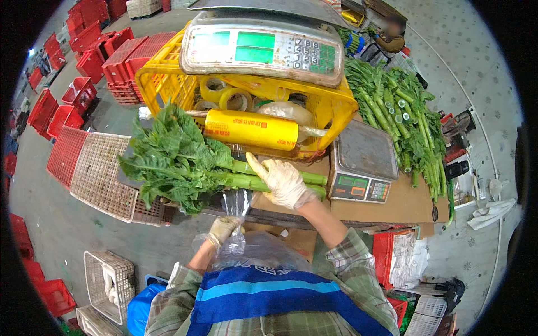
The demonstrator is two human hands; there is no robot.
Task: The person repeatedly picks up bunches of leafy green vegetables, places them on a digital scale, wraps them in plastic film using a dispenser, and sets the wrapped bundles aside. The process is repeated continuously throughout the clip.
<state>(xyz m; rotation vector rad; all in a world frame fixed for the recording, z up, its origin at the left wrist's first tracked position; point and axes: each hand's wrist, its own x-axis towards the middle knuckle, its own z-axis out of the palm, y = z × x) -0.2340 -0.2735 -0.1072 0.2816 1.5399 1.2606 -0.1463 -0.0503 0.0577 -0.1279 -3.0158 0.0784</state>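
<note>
Celtuce stalks (178, 161) with leafy tops lie sideways across the table in front of me, leaves to the left and cut stem ends to the right. My right hand (283, 182), in a pale glove, grips their thick green stems from above, its index finger stretched out. My left hand (225, 230), gloved too, clutches the gathered end of clear cling film (237, 206) at the table's near edge. This film passes under the stems. Just beyond them, a yellow-printed roll of wrap (251, 129) lies across the front of a yellow crate.
The yellow crate (332, 122) holds tape rolls (235, 101), with a scale (260, 50) on top. A second scale (363, 159) stands right, beside heaped celtuce (403, 113). Plastic baskets (101, 176) adjoin the table's left end. A person (391, 35) sits at far right.
</note>
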